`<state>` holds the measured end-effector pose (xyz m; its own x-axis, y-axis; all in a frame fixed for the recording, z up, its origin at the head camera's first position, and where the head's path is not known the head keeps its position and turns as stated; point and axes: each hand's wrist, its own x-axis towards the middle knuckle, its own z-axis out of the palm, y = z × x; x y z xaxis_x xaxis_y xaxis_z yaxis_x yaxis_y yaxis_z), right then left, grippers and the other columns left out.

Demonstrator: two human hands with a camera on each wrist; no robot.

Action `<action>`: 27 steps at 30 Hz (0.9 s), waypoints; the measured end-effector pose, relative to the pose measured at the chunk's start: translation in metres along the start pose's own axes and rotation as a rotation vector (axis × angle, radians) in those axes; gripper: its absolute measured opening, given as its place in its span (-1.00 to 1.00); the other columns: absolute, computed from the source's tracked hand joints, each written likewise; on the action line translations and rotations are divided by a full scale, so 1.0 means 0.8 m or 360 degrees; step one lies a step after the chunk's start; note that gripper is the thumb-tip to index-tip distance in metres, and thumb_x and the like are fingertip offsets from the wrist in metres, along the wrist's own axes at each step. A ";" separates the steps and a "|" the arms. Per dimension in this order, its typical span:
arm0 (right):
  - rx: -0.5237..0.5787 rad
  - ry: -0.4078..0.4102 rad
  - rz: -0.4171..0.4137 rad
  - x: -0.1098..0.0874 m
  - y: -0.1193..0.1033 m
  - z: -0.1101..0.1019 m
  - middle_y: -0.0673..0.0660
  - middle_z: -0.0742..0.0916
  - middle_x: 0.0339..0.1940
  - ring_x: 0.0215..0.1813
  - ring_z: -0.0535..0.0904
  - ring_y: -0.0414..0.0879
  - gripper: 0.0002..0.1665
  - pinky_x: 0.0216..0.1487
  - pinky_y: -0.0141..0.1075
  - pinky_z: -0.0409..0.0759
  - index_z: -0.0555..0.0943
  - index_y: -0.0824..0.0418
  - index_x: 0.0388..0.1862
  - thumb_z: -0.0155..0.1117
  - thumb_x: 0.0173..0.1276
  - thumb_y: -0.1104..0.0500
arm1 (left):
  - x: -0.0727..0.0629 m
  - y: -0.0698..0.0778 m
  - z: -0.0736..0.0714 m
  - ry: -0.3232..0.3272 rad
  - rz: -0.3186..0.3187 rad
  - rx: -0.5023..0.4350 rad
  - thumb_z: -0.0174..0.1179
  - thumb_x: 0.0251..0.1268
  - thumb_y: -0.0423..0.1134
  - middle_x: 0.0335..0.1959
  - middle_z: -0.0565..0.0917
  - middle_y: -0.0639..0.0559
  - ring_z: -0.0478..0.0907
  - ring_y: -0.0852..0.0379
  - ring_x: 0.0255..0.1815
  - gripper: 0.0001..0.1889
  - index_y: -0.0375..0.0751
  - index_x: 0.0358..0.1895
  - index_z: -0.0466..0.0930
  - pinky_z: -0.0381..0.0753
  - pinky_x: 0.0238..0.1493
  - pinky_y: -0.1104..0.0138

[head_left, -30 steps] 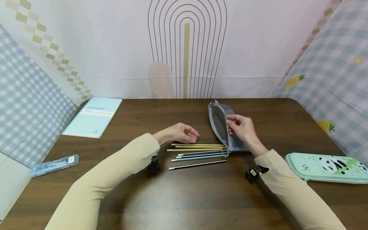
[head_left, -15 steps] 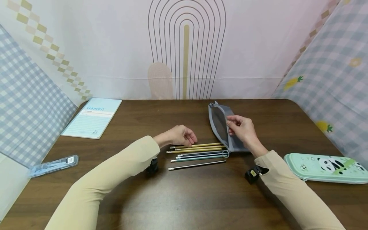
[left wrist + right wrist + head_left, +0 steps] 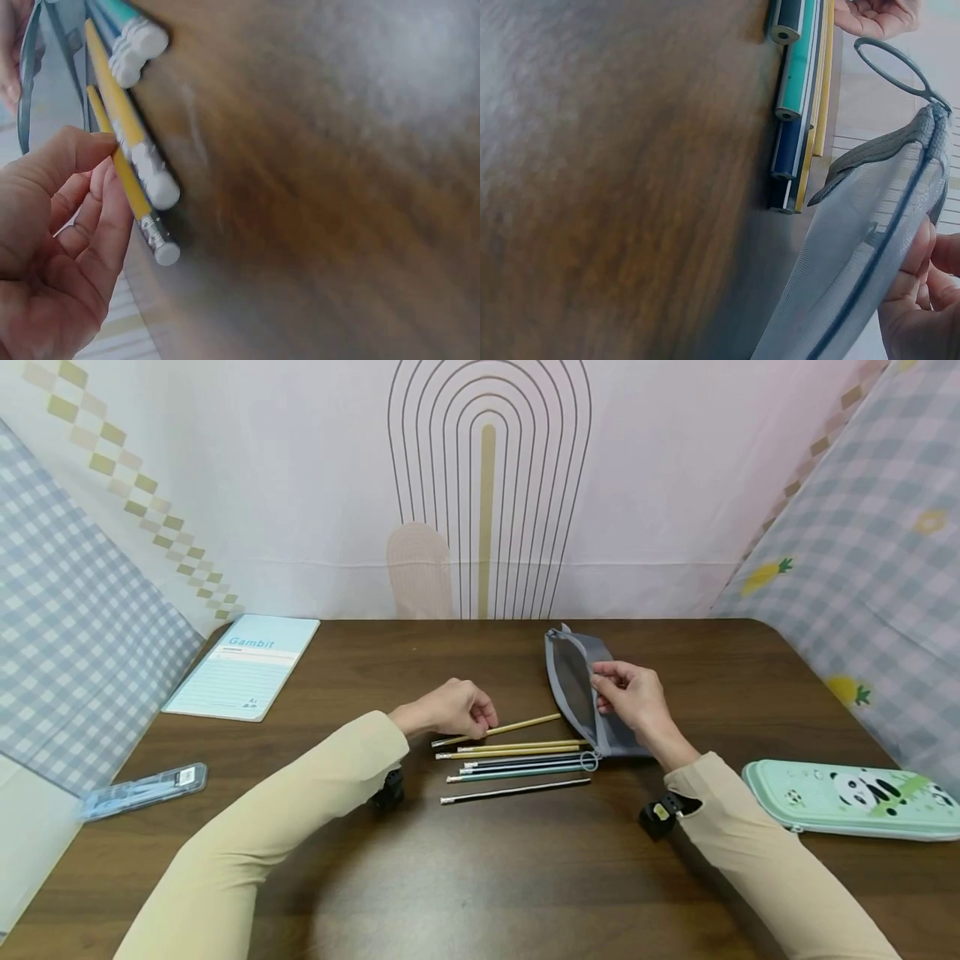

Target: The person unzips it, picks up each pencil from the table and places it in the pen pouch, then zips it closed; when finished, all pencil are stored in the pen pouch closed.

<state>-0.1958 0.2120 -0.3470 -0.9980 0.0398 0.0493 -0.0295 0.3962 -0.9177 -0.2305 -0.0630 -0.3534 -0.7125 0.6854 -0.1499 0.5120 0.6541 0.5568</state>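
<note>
Fingers (image 3: 86, 146) pinch yellow pencil (image 3: 133, 186); others (image 3: 921, 251), grey pouch (image 3: 621, 733); right wrist view adds pencil cores (image 3: 784, 35).

Left grip (image 3: 452, 707) now pinching a yellow pencil (image 3: 525, 724), pencil shifted leftward, newly slanted.

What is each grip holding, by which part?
Left grip: yellow pencil, by the shaft, nearer the eraser end. Right grip: grey pouch, by its opening's edge.
</note>
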 end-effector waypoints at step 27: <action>0.0009 0.0001 0.0002 0.000 -0.002 0.005 0.01 0.57 -0.46 -0.57 0.49 -0.34 -0.66 -0.51 -0.50 0.60 0.52 0.47 0.07 0.13 0.38 0.31 | 0.094 0.067 0.031 0.0091 -0.0691 -0.2076 0.06 0.34 -0.47 -0.06 0.62 -0.23 0.57 0.13 -0.27 -0.61 -0.42 0.22 0.40 0.64 -0.35 0.50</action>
<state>-0.1958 0.2074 -0.3473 -0.9980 0.0410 0.0485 -0.0286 0.3912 -0.9199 -0.2446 0.0315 -0.3547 -0.7329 0.4703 -0.4916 -0.5495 0.0168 0.8353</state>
